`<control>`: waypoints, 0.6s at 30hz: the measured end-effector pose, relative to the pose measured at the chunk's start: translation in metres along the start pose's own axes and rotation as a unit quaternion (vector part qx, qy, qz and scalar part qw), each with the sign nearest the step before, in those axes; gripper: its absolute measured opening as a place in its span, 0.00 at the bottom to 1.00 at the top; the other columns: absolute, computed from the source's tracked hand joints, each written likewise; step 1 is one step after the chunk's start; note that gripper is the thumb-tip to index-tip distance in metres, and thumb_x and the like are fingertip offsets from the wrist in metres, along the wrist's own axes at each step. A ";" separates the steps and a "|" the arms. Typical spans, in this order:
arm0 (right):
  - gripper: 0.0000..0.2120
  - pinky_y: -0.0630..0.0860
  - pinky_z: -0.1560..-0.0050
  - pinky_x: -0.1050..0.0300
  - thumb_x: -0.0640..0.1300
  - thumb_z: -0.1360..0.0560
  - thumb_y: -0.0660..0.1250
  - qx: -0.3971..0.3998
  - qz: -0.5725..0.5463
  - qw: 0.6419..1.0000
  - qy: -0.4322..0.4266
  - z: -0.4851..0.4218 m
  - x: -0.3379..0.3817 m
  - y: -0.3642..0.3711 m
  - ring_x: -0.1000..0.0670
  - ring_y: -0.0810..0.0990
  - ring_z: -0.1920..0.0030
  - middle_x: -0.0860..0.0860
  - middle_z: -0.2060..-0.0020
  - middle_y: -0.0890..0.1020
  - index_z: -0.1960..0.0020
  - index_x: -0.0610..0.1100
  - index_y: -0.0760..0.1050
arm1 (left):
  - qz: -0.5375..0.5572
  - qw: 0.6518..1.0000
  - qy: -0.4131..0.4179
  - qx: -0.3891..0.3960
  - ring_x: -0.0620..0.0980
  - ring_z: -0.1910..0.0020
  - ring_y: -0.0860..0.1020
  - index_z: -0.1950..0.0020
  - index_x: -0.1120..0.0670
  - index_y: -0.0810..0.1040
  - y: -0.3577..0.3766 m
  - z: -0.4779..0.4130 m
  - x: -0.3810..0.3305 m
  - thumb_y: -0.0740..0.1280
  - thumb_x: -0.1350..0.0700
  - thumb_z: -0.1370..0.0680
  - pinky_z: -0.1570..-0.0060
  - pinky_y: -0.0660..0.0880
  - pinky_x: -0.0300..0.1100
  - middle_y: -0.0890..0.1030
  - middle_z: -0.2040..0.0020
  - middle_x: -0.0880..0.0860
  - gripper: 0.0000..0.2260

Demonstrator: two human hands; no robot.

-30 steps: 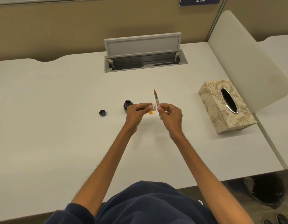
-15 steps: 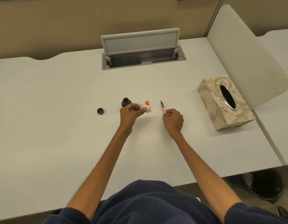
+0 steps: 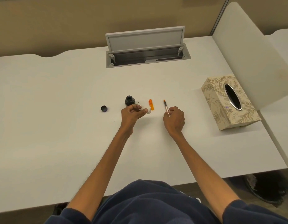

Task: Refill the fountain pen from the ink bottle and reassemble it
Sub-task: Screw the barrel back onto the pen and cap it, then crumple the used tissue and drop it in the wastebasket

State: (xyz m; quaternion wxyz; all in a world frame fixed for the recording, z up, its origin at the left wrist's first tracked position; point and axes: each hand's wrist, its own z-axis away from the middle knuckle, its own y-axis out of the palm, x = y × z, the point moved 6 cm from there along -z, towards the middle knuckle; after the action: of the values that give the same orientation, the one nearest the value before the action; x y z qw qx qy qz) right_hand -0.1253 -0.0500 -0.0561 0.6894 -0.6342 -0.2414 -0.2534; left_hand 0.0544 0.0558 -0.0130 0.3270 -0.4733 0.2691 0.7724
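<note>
The open black ink bottle [image 3: 130,101] stands on the white desk [image 3: 59,126], and its round black cap [image 3: 104,108] lies to its left. An orange pen barrel [image 3: 151,104] lies flat on the desk to the right of the bottle. My left hand [image 3: 132,114] sits just in front of the bottle and pinches a small white scrap of tissue [image 3: 149,112] beside the barrel. My right hand [image 3: 174,118] holds the thin pen section with its clear ink reservoir [image 3: 166,106] low over the desk, orange tip pointing away from me.
A patterned tissue box [image 3: 220,104] stands at the right. An open grey cable hatch [image 3: 146,50] is set into the back of the desk. A curved white divider panel [image 3: 246,50] rises at the right edge. A dark bin [image 3: 267,188] stands under the desk.
My hands have moved apart and come down to the desk. The pen section went from upright between both hands to lying low in my right hand alone.
</note>
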 end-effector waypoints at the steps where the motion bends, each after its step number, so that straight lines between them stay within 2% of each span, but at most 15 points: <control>1: 0.12 0.76 0.51 0.49 0.40 0.27 0.67 0.002 0.002 1.000 -0.001 0.000 0.000 0.000 0.44 0.77 0.45 0.46 0.49 0.82 0.43 0.42 0.77 | -0.001 1.000 -0.001 -0.002 0.52 0.61 0.82 0.56 0.60 0.77 -0.001 0.001 0.001 0.76 0.68 0.30 0.50 0.81 0.41 0.82 0.56 0.60 0.10; 4: 0.15 0.74 0.50 0.49 0.42 0.27 0.68 -0.002 0.005 1.000 -0.012 0.002 0.000 0.000 0.44 0.75 0.43 0.46 0.48 0.81 0.41 0.41 0.74 | 0.003 1.000 -0.005 -0.008 0.51 0.62 0.82 0.55 0.61 0.77 -0.004 0.004 0.003 0.76 0.68 0.30 0.52 0.81 0.40 0.82 0.58 0.58 0.10; 6: 0.15 0.73 0.51 0.50 0.43 0.27 0.68 -0.035 -0.005 0.999 -0.037 0.005 0.003 -0.007 0.44 0.74 0.43 0.46 0.48 0.80 0.41 0.42 0.75 | 0.008 1.000 -0.005 -0.012 0.50 0.62 0.82 0.56 0.61 0.77 -0.007 0.007 0.004 0.76 0.68 0.30 0.54 0.81 0.38 0.81 0.59 0.57 0.09; 9: 0.10 0.71 0.53 0.58 0.43 0.25 0.69 -0.049 -0.100 0.991 -0.081 0.014 0.017 -0.021 0.48 0.76 0.47 0.49 0.51 0.81 0.45 0.43 0.77 | 0.035 0.999 -0.011 -0.013 0.53 0.61 0.82 0.54 0.61 0.78 -0.010 0.011 0.007 0.76 0.67 0.30 0.50 0.81 0.42 0.82 0.59 0.58 0.10; 12: 0.08 0.75 0.54 0.60 0.46 0.25 0.70 0.051 -0.217 0.971 -0.081 0.026 0.038 -0.017 0.51 0.79 0.54 0.52 0.52 0.83 0.48 0.44 0.80 | 0.073 0.997 -0.017 -0.026 0.53 0.58 0.85 0.45 0.62 0.79 -0.009 0.017 0.011 0.76 0.66 0.30 0.48 0.81 0.44 0.83 0.56 0.60 0.15; 15: 0.12 0.73 0.56 0.70 0.51 0.25 0.71 0.165 -0.233 0.954 -0.095 0.038 0.057 -0.007 0.54 0.80 0.55 0.53 0.52 0.83 0.45 0.47 0.80 | 0.127 0.991 -0.024 -0.018 0.56 0.52 0.85 0.40 0.63 0.78 -0.002 0.024 0.014 0.74 0.66 0.27 0.49 0.81 0.41 0.84 0.51 0.62 0.17; 16: 0.13 0.73 0.57 0.71 0.53 0.25 0.71 0.193 -0.228 0.949 -0.100 0.040 0.061 -0.004 0.56 0.80 0.56 0.53 0.51 0.83 0.44 0.48 0.80 | 0.137 0.990 -0.025 -0.017 0.56 0.51 0.85 0.39 0.64 0.78 -0.001 0.026 0.015 0.73 0.67 0.26 0.49 0.80 0.40 0.84 0.50 0.63 0.16; 18: 0.13 0.76 0.56 0.66 0.54 0.26 0.71 0.220 -0.212 0.944 -0.121 0.044 0.068 -0.001 0.54 0.80 0.59 0.53 0.55 0.83 0.44 0.49 0.81 | 0.143 0.989 -0.023 -0.027 0.56 0.50 0.85 0.39 0.65 0.78 -0.003 0.030 0.017 0.70 0.68 0.24 0.50 0.80 0.39 0.84 0.49 0.63 0.14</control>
State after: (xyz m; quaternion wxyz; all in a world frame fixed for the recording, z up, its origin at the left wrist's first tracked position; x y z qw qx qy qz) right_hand -0.0749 -0.0089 -0.0074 0.7074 -0.4269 -0.5018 -0.2562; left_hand 0.0340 0.0833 -0.0160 0.2061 -0.4206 0.3053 0.8291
